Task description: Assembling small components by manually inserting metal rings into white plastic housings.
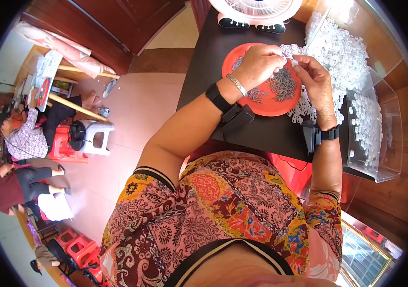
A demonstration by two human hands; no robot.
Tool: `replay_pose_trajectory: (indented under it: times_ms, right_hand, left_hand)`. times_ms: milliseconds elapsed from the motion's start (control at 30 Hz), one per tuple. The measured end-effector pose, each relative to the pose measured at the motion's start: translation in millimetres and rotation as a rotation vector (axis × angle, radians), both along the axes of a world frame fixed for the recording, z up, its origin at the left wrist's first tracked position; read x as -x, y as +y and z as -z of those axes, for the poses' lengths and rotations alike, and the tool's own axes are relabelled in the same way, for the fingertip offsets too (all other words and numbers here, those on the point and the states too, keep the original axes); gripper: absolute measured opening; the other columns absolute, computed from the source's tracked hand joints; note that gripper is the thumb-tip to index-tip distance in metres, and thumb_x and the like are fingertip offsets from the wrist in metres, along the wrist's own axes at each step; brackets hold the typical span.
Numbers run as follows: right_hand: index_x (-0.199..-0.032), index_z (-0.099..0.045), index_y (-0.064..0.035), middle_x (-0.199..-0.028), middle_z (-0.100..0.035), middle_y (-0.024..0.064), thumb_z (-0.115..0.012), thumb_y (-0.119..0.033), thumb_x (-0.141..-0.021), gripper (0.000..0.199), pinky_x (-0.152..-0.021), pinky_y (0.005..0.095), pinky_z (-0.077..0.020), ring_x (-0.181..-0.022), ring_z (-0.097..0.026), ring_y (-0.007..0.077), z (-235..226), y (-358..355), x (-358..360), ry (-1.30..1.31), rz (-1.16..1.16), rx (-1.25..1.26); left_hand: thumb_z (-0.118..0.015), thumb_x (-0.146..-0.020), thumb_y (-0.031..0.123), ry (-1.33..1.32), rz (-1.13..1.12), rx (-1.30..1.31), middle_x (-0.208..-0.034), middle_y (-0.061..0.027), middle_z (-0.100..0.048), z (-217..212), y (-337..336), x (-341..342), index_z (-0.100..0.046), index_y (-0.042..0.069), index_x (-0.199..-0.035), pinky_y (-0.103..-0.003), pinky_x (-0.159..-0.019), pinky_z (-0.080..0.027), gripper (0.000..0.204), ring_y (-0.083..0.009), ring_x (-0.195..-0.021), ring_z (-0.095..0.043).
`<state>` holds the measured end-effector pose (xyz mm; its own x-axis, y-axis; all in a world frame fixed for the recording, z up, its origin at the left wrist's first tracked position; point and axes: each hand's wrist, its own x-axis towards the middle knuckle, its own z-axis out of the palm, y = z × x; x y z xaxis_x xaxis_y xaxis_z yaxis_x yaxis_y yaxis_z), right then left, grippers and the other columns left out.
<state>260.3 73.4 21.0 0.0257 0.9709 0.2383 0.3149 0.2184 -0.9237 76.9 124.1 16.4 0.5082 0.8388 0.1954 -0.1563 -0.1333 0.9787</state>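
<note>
Over a round red plate, my two hands come close together. My left hand is closed, with bits of small white plastic pieces showing at its fingertips. My right hand pinches a small white plastic piece between thumb and forefinger, close to the left fingertips. Thin grey nail-like pieces lie in heaps on the plate, partly hidden under my left hand. Right of the plate spreads a large pile of small white, partly see-through plastic pieces, some reaching the plate's edge.
A clear plastic bin with more white pieces stands at the right of the dark table. A pink and white fan stands at the far edge. On the left, other people sit by a table, with red stools nearby.
</note>
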Motion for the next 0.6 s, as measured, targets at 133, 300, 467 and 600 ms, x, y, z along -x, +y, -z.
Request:
replay_pose_trajectory:
  times_ms: [133, 300, 467, 600]
  right_hand:
    - [-0.105, -0.063, -0.0015, -0.086, -0.065, 0.0003, -0.06, -0.006, -0.088, 0.018, -0.075, 0.021, -0.0465, -0.079, -0.057, 0.0057, 1, -1, 2, -0.028, -0.02, -0.024]
    - [-0.102, -0.064, -0.0028, -0.082, -0.064, -0.0004, -0.063, -0.009, -0.087, 0.016, -0.067, 0.0214, -0.0442, -0.072, -0.054, 0.0051, 6, 5, 5, -0.069, -0.054, -0.075]
    - [-0.106, -0.063, -0.0028, -0.091, -0.064, 0.0035, -0.059, -0.009, -0.089, 0.018, -0.075, 0.0225, -0.0451, -0.084, -0.057, 0.0093, 12, 5, -10, -0.148, -0.082, -0.055]
    - [-0.118, -0.057, -0.0016, -0.105, -0.059, 0.003, -0.056, -0.006, -0.092, 0.026, -0.083, 0.0225, -0.043, -0.093, -0.054, 0.01, 43, 31, -36, -0.093, -0.118, -0.089]
  left_hand:
    - [-0.056, -0.082, 0.015, 0.021, -0.006, 0.034, -0.062, -0.0036, -0.058, 0, 2, -3, -0.061, -0.002, -0.075, -0.023, -0.049, -0.045, 0.02, -0.0095, -0.052, -0.054]
    - [-0.058, -0.08, 0.017, -0.036, -0.027, 0.054, -0.063, -0.0038, -0.059, 10, 6, 0, -0.063, 0.0, -0.076, -0.024, -0.047, -0.045, 0.019, -0.01, -0.053, -0.056]
    - [-0.057, -0.076, 0.015, -0.049, -0.042, 0.061, -0.064, -0.0044, -0.06, 24, 16, -17, -0.064, 0.001, -0.074, -0.026, -0.049, -0.047, 0.016, -0.0119, -0.054, -0.056]
    - [-0.062, -0.069, 0.02, 0.196, -0.199, -0.593, -0.058, -0.0043, -0.063, 31, 56, -41, -0.066, 0.007, -0.067, -0.03, -0.049, -0.051, 0.013, -0.0172, -0.055, -0.064]
